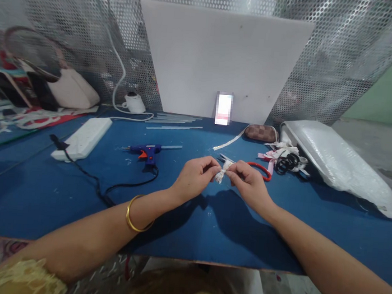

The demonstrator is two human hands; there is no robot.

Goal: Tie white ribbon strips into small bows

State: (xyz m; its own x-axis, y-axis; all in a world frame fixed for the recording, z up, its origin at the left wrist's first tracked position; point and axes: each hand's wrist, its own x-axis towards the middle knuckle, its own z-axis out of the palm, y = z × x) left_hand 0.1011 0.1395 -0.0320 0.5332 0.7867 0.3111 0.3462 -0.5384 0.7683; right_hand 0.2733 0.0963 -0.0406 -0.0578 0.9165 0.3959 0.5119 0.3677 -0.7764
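Observation:
Between my two hands, above the blue table (183, 227), is a small white ribbon bow (220, 176) with dark specks. My left hand (195, 176) pinches its left side between thumb and fingertips. From the right, my right hand (249, 185) pinches the same bow, its thumb and forefinger close to the middle. Just behind my hands lie scissors with red handles (265, 171); their blades are partly hidden by the bow and my right hand. A blue glue gun (149, 152) with a clear glue stick rests on the table to the left of my hands.
A white power strip (84, 138) and a black cord (91, 179) lie at left. Glue sticks (173, 127) lie behind the glue gun. A lit phone (224, 108) leans on a white board. At right are ribbon scraps (285, 152), a checked pouch (261, 132) and a plastic-wrapped package (337, 158).

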